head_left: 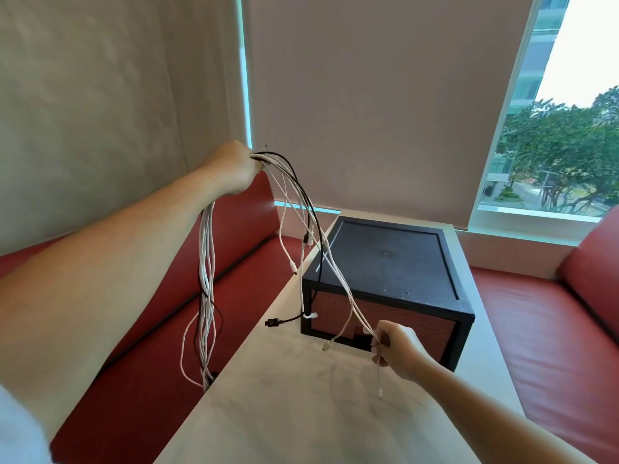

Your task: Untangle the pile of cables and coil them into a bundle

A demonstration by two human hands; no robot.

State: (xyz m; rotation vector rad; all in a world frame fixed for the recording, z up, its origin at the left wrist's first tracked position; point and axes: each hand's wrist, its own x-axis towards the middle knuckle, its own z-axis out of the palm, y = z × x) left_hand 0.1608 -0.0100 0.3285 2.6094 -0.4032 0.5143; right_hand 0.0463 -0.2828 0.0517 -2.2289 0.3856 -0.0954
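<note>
My left hand [234, 169] is raised high at the left and grips a bunch of cables [207, 262], mostly white with one black. Long loops hang straight down from the fist beside the table's left edge. Loose ends fan out to the right and droop over the table, among them a black cable with a dark plug [272, 323] and white plug ends. My right hand [398, 348] is low in front of the box and pinches one white cable end [378, 373], which dangles below the fingers.
A black-framed box [385, 262] with a reddish front stands on the white table [301, 413]. Red benches [552, 329] run along both sides. Blinds and a window fill the back.
</note>
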